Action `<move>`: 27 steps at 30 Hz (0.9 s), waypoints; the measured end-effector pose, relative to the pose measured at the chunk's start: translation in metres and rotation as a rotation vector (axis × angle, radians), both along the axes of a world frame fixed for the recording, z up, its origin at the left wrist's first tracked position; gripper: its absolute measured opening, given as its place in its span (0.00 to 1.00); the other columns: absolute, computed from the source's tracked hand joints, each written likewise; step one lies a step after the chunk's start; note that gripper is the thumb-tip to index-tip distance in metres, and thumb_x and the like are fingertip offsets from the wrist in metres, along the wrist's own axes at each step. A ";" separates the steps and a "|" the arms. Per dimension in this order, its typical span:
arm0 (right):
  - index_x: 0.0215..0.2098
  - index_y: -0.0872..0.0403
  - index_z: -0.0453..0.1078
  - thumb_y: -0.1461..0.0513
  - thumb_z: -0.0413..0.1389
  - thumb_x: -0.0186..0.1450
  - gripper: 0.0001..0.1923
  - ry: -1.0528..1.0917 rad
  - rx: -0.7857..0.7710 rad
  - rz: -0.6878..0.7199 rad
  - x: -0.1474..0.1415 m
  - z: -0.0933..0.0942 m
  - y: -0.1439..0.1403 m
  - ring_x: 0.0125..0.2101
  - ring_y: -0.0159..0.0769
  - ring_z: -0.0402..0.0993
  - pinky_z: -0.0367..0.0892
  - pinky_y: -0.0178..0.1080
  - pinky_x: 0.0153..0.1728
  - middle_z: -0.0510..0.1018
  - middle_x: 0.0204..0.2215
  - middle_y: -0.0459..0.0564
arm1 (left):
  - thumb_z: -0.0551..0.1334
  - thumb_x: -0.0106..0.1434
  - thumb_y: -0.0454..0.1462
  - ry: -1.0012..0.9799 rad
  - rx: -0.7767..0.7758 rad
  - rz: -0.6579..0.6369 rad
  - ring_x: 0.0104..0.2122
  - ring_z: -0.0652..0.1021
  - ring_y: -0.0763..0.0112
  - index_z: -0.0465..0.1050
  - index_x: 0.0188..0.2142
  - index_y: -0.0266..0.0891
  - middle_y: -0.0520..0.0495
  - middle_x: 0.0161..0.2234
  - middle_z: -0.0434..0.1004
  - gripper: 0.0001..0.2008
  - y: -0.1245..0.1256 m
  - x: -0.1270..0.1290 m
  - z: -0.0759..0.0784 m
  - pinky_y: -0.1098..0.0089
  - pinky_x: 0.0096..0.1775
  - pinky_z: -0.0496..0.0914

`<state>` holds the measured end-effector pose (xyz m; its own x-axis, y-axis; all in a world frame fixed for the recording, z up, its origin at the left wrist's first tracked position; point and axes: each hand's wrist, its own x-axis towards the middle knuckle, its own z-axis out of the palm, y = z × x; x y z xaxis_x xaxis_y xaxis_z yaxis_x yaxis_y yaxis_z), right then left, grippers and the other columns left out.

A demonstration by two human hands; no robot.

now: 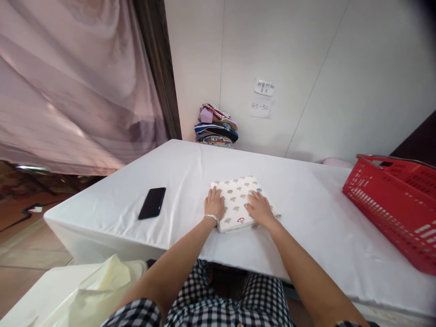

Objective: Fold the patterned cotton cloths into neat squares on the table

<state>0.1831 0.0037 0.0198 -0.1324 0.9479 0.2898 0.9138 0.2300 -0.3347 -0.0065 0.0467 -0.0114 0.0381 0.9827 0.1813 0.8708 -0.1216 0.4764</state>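
Observation:
A folded white cloth [235, 200] printed with small mushrooms lies on the white-covered table in front of me. My left hand [214, 203] rests flat along its left edge, fingers stretched out, a silver bracelet at the wrist. On the cloth's right side lies my right hand [260, 208], its fingers spread over the fabric. Neither hand grips anything; both press on the cloth from above. Whether the cloth is a garment or a plain piece of fabric I cannot tell.
A black phone [152, 203] lies to the left on the table [303, 254]. At the right stands a red plastic basket [388, 200]. Folded clothes [217, 127] are stacked beyond the far edge, by the wall. A pale plastic bag [98, 290] sits at lower left.

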 end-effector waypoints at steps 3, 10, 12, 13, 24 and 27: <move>0.54 0.51 0.63 0.55 0.44 0.65 0.21 -0.087 -0.191 -0.048 0.011 -0.013 0.007 0.61 0.46 0.47 0.46 0.53 0.57 0.57 0.61 0.52 | 0.47 0.66 0.40 -0.032 -0.037 0.080 0.61 0.56 0.59 0.54 0.59 0.40 0.39 0.63 0.48 0.22 -0.002 0.001 0.003 0.57 0.56 0.56; 0.56 0.53 0.61 0.53 0.46 0.63 0.25 0.059 -0.278 -0.266 0.050 -0.009 0.019 0.56 0.42 0.58 0.56 0.41 0.52 0.63 0.57 0.54 | 0.48 0.65 0.35 -0.079 -0.027 0.120 0.55 0.65 0.59 0.55 0.58 0.36 0.38 0.58 0.60 0.22 -0.002 0.002 0.005 0.61 0.54 0.59; 0.60 0.54 0.54 0.51 0.45 0.63 0.30 0.093 -0.363 -0.342 0.059 -0.009 0.019 0.55 0.44 0.60 0.58 0.41 0.50 0.64 0.56 0.56 | 0.48 0.64 0.34 -0.108 -0.013 0.116 0.55 0.65 0.60 0.55 0.58 0.34 0.37 0.57 0.61 0.22 0.000 0.001 0.003 0.63 0.55 0.59; 0.61 0.53 0.52 0.51 0.44 0.64 0.30 0.092 -0.386 -0.364 0.061 -0.009 0.017 0.54 0.44 0.61 0.58 0.41 0.49 0.64 0.55 0.56 | 0.49 0.64 0.34 -0.131 -0.010 0.111 0.55 0.65 0.60 0.55 0.58 0.33 0.36 0.57 0.61 0.22 0.002 0.000 0.002 0.64 0.55 0.59; 0.61 0.53 0.54 0.50 0.45 0.63 0.31 0.170 -0.337 -0.253 0.072 -0.031 -0.056 0.54 0.44 0.62 0.57 0.43 0.52 0.66 0.54 0.55 | 0.58 0.60 0.38 -0.353 -0.173 0.078 0.41 0.75 0.65 0.66 0.45 0.40 0.44 0.41 0.76 0.13 0.019 -0.022 0.005 0.66 0.45 0.68; 0.60 0.49 0.56 0.49 0.49 0.60 0.31 0.322 -0.345 -0.281 0.077 -0.030 -0.057 0.54 0.43 0.62 0.57 0.43 0.53 0.65 0.55 0.51 | 0.61 0.58 0.39 -0.330 -0.179 0.138 0.40 0.75 0.65 0.66 0.39 0.39 0.43 0.41 0.74 0.10 0.013 -0.020 0.008 0.66 0.43 0.67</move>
<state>0.2601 -0.0528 -0.0102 0.1839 0.9811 -0.0605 0.7629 -0.1813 -0.6206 -0.0270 0.0598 -0.0029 -0.1277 0.9917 -0.0126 0.6701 0.0956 0.7361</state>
